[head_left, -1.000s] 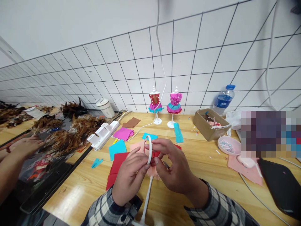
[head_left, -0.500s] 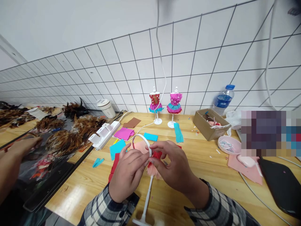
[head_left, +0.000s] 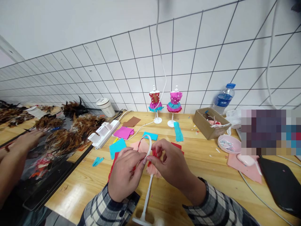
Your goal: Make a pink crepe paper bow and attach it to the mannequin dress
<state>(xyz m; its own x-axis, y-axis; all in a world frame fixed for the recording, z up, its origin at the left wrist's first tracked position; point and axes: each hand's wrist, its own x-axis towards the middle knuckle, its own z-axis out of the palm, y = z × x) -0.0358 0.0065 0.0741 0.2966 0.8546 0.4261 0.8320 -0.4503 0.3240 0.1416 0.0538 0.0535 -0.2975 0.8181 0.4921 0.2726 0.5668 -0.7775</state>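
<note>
My left hand [head_left: 128, 172] is closed on a thin white ring that looks like a roll of tape [head_left: 150, 142]. My right hand [head_left: 170, 166] pinches at the ring's near edge; what sits between its fingertips is too small to make out. Behind and below the fingers is a small mannequin on a white stand [head_left: 148, 196], dressed in red with a pale pink ruffled skirt [head_left: 152, 172]. My hands hide much of its upper part. Red sheets [head_left: 113, 164] lie partly under my left hand, and a pale pink sheet [head_left: 135, 146] lies just beyond.
Two dressed mini mannequins [head_left: 154, 97] stand by the tiled wall. Blue [head_left: 117, 148], magenta [head_left: 124, 132] and brown sheets lie near a white power strip [head_left: 103, 133]. A cardboard box [head_left: 207, 127], pink dish [head_left: 229, 151] and black phone [head_left: 281, 185] are right. Another person's hand [head_left: 28, 141] is among feathers left.
The white ring has turned more upright in my left hand. My right fingers have drawn closer together at its edge. The other person's hand has shifted slightly.
</note>
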